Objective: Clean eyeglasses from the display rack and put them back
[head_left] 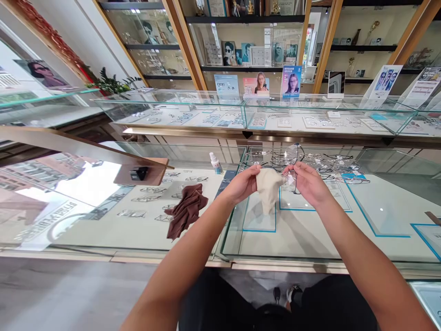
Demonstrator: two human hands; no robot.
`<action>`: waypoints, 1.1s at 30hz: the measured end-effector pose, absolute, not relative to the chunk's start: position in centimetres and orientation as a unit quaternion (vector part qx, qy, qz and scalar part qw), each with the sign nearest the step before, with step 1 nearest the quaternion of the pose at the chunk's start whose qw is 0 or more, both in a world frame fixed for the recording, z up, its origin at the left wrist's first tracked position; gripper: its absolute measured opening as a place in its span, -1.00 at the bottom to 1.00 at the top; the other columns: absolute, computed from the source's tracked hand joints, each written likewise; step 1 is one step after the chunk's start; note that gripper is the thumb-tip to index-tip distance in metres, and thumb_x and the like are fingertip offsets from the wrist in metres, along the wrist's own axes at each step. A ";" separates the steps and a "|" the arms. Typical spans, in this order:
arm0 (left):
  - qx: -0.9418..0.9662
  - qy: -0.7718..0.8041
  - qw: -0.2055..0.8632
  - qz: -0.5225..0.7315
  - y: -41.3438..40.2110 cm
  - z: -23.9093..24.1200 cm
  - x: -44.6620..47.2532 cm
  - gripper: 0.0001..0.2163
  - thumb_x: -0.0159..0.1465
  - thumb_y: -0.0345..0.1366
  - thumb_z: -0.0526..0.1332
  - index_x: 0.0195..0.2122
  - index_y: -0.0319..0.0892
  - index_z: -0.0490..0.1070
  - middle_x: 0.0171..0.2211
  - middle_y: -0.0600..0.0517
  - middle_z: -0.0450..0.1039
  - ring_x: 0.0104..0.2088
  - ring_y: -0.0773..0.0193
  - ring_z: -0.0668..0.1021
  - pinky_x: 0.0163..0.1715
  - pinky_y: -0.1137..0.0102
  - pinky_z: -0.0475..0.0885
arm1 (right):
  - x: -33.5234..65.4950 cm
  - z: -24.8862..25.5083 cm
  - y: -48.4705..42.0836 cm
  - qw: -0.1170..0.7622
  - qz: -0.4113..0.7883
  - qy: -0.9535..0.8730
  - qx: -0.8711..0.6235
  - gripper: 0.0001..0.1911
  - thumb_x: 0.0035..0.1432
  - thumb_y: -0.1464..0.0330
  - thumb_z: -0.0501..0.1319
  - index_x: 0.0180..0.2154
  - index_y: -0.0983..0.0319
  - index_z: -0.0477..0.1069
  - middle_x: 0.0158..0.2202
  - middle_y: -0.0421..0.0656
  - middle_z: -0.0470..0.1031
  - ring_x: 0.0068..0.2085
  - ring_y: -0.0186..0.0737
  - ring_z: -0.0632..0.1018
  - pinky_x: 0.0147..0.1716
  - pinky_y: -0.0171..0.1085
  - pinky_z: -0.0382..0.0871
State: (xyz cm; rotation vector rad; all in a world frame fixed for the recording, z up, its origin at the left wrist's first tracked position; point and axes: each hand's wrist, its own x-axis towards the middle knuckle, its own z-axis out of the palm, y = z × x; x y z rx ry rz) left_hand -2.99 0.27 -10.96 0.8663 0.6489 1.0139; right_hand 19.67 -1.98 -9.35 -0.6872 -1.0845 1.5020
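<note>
My left hand is closed on a beige cleaning cloth that hangs down between my hands. My right hand is closed on a pair of thin dark-framed glasses, held upright with one lens against the cloth. Both hands hover above the glass top of a display counter. Inside the counter lie several pairs of glasses on white trays with blue outlines.
A brown cloth lies crumpled on the counter to the left. A small spray bottle stands behind it. A wooden flap with a black device juts in from the left. More glass cases and shelves with posters stand behind.
</note>
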 end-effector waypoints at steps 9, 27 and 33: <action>0.284 0.297 0.767 0.493 0.5 -11.3 -2.7 -0.93 0.25 -0.40 0.31 -0.29 -0.21 0.43 -0.38 0.07 0.53 -0.42 0.33 0.59 -0.34 0.47 0.47 | 19.8 -9.5 -2.1 0.538 0.662 -0.451 -0.262 -0.66 0.00 0.11 0.57 -0.40 0.12 0.50 -0.27 -0.20 0.65 -0.15 -0.18 0.62 -0.11 -0.21 0.49; 0.327 0.317 0.791 0.409 1.5 -12.9 -2.6 -0.76 0.31 -0.20 0.26 -0.13 -0.26 0.57 -0.23 -0.16 0.67 -0.12 0.00 0.70 -0.09 0.24 0.57 | 19.5 -9.0 -2.8 0.532 0.650 -0.475 -0.263 -0.61 -0.14 0.04 0.62 -0.41 0.10 0.57 -0.33 -0.21 0.63 -0.13 -0.09 0.66 -0.04 -0.12 0.50; 0.375 0.265 0.819 0.343 0.9 -13.1 -2.4 -0.61 0.11 -0.06 0.50 -0.19 -0.26 0.58 -0.21 -0.16 0.66 -0.22 0.13 0.65 -0.17 0.33 0.52 | 19.7 -9.0 -2.8 0.554 0.643 -0.462 -0.258 -0.63 -0.04 0.07 0.58 -0.41 0.10 0.51 -0.29 -0.18 0.65 -0.04 -0.05 0.66 0.01 -0.05 0.53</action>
